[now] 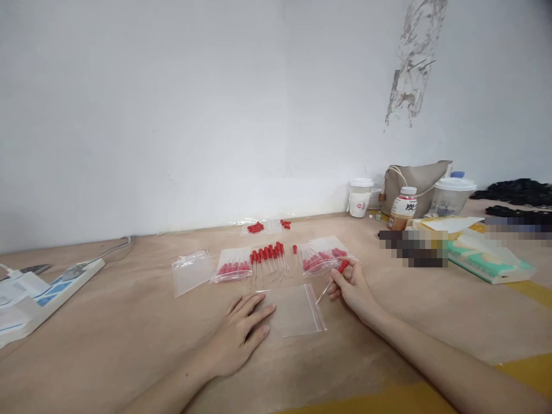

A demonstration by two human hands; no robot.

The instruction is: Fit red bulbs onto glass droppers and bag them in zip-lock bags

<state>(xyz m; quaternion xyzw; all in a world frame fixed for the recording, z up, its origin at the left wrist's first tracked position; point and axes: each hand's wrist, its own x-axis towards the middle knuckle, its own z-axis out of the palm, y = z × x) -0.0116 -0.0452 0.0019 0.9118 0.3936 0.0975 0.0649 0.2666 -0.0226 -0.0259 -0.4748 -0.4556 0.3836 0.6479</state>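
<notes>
A dropper [331, 282] with a red bulb and thin pale stem is pinched in my right hand [354, 287], its tip pointing down-left at the sealing strip of a clear zip bag [291, 310]. The bag lies flat, with its open-or-sealed mouth hard to make out. My left hand [241, 330] rests flat with fingers spread, its fingertips at the bag's left edge. Behind the bag lies a row of loose red-topped droppers [268, 259], with a single dropper [295, 250] just right of them. Filled bags of droppers flank the row, one left [230, 265] and one right [323, 256].
An unfilled zip bag [192, 271] lies to the left. Small bags of red pieces [256, 227] sit by the wall. A power strip [64, 290] is at far left. Cups [360, 198], a bottle [403, 208], a grey pouch [416, 187] and a tissue pack [487, 256] stand right.
</notes>
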